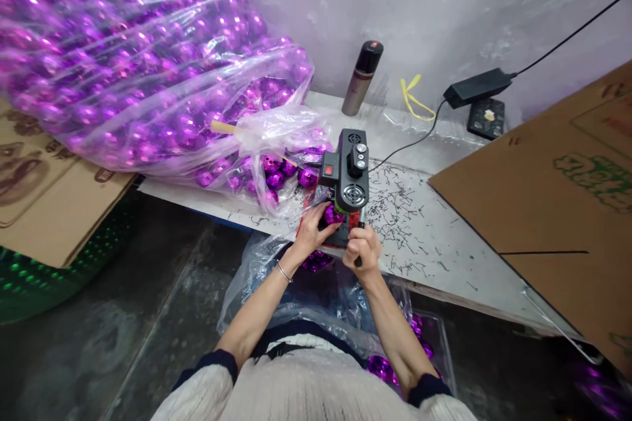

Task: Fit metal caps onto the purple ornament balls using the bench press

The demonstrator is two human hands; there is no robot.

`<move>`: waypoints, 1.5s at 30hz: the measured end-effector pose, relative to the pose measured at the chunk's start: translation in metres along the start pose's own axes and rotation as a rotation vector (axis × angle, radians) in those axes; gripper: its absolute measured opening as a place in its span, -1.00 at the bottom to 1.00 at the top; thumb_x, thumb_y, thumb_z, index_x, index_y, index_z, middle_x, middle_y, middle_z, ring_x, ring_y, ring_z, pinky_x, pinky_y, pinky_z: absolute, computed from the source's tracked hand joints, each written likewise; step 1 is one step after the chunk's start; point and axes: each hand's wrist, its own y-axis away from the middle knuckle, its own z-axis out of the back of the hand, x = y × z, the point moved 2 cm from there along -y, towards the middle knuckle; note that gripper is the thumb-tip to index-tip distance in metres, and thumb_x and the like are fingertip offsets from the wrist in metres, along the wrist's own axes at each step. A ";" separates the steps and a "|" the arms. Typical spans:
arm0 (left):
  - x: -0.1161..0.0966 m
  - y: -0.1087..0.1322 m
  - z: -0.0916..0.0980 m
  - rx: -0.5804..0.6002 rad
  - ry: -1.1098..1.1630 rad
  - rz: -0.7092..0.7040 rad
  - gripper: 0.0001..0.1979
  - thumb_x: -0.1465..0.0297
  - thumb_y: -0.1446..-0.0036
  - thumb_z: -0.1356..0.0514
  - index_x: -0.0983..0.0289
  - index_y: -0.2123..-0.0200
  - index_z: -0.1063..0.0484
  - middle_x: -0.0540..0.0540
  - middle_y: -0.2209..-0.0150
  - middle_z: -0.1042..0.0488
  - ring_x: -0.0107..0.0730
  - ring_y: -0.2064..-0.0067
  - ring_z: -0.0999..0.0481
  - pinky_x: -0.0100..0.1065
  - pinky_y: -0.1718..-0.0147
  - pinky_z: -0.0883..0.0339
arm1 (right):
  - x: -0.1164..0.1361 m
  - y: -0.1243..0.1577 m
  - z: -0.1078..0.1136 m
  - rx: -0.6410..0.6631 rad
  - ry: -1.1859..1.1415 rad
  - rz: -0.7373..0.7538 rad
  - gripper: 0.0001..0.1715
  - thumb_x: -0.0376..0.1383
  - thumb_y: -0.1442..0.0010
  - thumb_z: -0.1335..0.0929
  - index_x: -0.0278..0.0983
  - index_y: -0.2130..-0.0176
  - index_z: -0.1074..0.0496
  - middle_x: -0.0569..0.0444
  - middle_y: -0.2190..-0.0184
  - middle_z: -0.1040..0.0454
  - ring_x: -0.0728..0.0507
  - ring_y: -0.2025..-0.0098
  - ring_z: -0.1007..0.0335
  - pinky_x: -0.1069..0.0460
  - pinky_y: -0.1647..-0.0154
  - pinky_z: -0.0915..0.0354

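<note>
- Right hand (363,248) clenched round one dark handle (357,262); left hand (310,227) grasps one purple ball (332,214) against one black machine (348,171), as I watch.
- That machine stands on one white board (434,237), ball beneath its head.
- Beyond: one bulging bag (123,72) of purple balls beyond my counting, one spray can (362,77), one power adapter (476,87).

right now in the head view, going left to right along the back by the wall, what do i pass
bag of purple balls → spray can → yellow tie → black adapter → cardboard
</note>
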 end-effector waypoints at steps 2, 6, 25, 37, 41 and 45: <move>0.000 0.001 0.000 0.005 0.001 0.009 -0.43 0.12 -0.27 -0.31 0.26 -0.23 -0.37 0.32 -0.13 -0.55 -0.02 -0.18 -0.56 0.04 -0.17 -0.42 | 0.002 -0.008 0.005 -0.018 -0.010 -0.073 -0.64 -0.29 -0.43 -0.15 -0.17 0.44 -0.20 0.12 0.52 -0.36 -0.02 0.51 -0.22 0.00 0.44 -0.15; 0.001 0.002 0.001 0.016 0.028 -0.014 -0.40 0.11 -0.24 -0.33 0.27 -0.24 -0.37 0.33 -0.14 -0.55 -0.01 -0.18 -0.56 0.05 -0.18 -0.43 | 0.010 -0.035 0.016 -0.027 -0.056 -0.195 -0.65 -0.37 -0.38 -0.22 -0.19 0.46 -0.24 0.13 0.55 -0.36 -0.02 0.51 -0.27 0.01 0.48 -0.13; -0.032 0.090 0.033 0.037 -0.156 -0.216 -0.53 0.03 -0.27 -0.25 0.24 -0.07 -0.50 0.21 0.11 -0.63 -0.14 0.06 -0.67 -0.15 0.05 -0.60 | 0.016 -0.048 0.021 0.016 -0.097 -0.273 -0.67 -0.40 -0.36 -0.21 -0.19 0.45 -0.28 0.13 0.54 -0.34 -0.04 0.49 -0.24 -0.01 0.42 -0.14; 0.033 -0.107 0.048 0.094 -0.376 0.292 -0.47 0.20 -0.30 -0.27 0.33 -0.24 -0.36 0.37 -0.01 -0.54 0.12 -0.02 -0.62 -0.03 -0.01 -0.47 | 0.020 -0.052 0.019 0.029 -0.073 -0.213 -0.68 -0.47 -0.33 -0.21 -0.19 0.44 -0.26 0.16 0.52 -0.33 -0.02 0.47 -0.26 0.02 0.42 -0.17; 0.033 -0.089 0.044 0.129 -0.375 0.139 -0.39 0.46 -0.22 -0.27 0.28 -0.32 -0.26 0.44 -0.31 -0.27 0.13 -0.17 -0.53 0.01 -0.14 -0.42 | 0.019 -0.050 0.018 0.042 -0.078 -0.197 -0.68 -0.48 -0.33 -0.22 -0.20 0.44 -0.26 0.15 0.52 -0.34 -0.03 0.46 -0.27 0.02 0.40 -0.18; 0.029 -0.088 0.049 0.135 -0.372 0.165 -0.33 0.59 -0.10 -0.26 0.31 -0.30 -0.28 0.46 -0.34 -0.17 0.18 -0.19 -0.51 0.02 -0.14 -0.43 | 0.018 -0.051 0.016 0.033 -0.070 -0.199 -0.68 -0.46 -0.35 -0.21 -0.20 0.43 -0.27 0.15 0.52 -0.34 -0.02 0.46 -0.26 0.01 0.40 -0.16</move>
